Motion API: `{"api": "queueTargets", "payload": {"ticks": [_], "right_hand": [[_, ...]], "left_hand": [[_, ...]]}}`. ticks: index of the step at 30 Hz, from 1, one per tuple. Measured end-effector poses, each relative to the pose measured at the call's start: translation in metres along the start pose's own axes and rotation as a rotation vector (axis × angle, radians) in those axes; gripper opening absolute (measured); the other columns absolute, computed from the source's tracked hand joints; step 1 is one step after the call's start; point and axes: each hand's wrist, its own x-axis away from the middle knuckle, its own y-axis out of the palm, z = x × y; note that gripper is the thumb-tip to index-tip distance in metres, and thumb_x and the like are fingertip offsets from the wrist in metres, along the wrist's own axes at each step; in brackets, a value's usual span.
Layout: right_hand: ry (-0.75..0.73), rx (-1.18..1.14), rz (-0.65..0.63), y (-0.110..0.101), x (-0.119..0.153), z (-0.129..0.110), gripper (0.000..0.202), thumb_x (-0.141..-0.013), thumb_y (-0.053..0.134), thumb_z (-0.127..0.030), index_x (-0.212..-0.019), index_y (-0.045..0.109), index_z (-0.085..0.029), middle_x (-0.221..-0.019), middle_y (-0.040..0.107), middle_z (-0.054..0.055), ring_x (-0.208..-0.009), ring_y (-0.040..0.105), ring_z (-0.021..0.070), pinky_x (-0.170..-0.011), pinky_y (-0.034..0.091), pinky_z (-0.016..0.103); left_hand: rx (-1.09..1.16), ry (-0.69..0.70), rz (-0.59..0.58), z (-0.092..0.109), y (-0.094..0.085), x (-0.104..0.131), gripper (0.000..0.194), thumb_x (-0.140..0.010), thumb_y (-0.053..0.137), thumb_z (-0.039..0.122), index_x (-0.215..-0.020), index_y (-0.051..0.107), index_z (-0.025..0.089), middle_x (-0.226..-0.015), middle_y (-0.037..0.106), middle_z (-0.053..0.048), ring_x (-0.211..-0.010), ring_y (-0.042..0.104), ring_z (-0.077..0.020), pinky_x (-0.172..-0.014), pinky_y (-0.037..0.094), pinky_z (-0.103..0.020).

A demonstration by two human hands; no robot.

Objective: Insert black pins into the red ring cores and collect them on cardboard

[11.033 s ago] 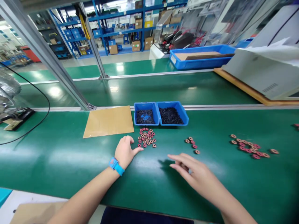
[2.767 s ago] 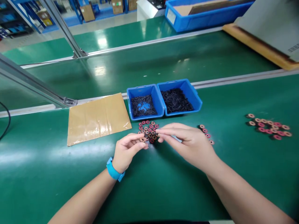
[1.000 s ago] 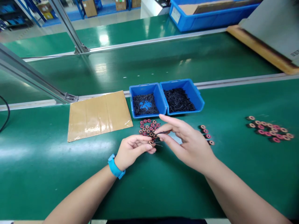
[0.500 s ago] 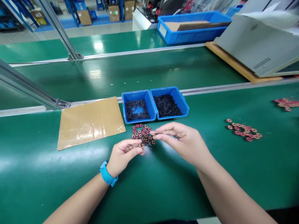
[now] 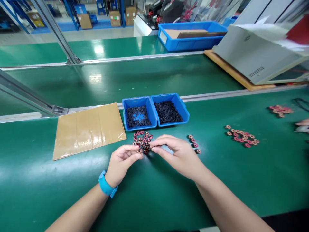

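Observation:
My left hand point(image 5: 122, 164), with a blue band point(image 5: 106, 185) at its wrist, pinches a small wire-wound ring coil point(image 5: 138, 151) between thumb and fingertips. My right hand point(image 5: 178, 156) is closed in a pinch on a thin dark tube point(image 5: 149, 149), which points at the coil and meets or nearly meets its wire end. Just behind the fingertips lies a cluster of similar red and copper coils point(image 5: 142, 138). Beyond it stand two blue bins, the left bin point(image 5: 154, 120) holding short dark tubes and some blue ones, the right bin point(image 5: 185, 116) holding dark tubes.
A flat cardboard sheet point(image 5: 89, 130) lies left of the bins. Several coils point(image 5: 192, 140) form a column right of my right hand; more coils point(image 5: 242, 137) and a reddish pile point(image 5: 280, 109) lie farther right. Another person's hand point(image 5: 304, 122) shows at the right edge.
My right hand has brought the dark tube leftward to the coil in my left hand. The view has shifted, and the coil column beside my right hand now shows.

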Motion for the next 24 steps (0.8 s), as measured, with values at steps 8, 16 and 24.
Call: {"api": "queueTargets", "payload": {"ticks": [8, 16, 24], "right_hand": [[0.022, 0.011, -0.007, 0.000, 0.001, 0.000, 0.011, -0.078, 0.059, -0.015, -0.084, 0.067, -0.020, -0.080, 0.070, 0.003, -0.073, 0.066, 0.0142, -0.069, 0.054, 0.028], [0.082, -0.019, -0.036, 0.017, 0.002, -0.003, 0.024, -0.078, 0.057, -0.016, -0.101, 0.061, -0.020, -0.078, 0.071, 0.002, -0.070, 0.066, 0.0135, -0.069, 0.054, 0.028], [-0.033, 0.140, -0.044, -0.002, -0.013, 0.002, 0.042, -0.086, 0.051, -0.023, -0.127, 0.043, -0.018, -0.089, 0.069, 0.006, -0.078, 0.066, 0.0149, -0.075, 0.053, 0.032]], "left_hand": [[0.006, 0.004, -0.020, -0.001, 0.000, 0.000, 0.024, -0.062, 0.078, 0.026, -0.082, 0.068, 0.017, -0.070, 0.072, -0.002, -0.066, 0.067, -0.0141, -0.068, 0.055, -0.027], [-0.045, 0.026, -0.037, -0.001, 0.000, 0.000, 0.023, -0.060, 0.078, 0.022, -0.081, 0.068, 0.016, -0.069, 0.071, -0.002, -0.064, 0.065, -0.0126, -0.067, 0.054, -0.026], [-0.065, 0.043, 0.062, 0.002, -0.001, -0.002, 0.023, -0.059, 0.078, 0.022, -0.079, 0.067, 0.015, -0.072, 0.071, -0.003, -0.065, 0.065, -0.0127, -0.067, 0.054, -0.027]]}}
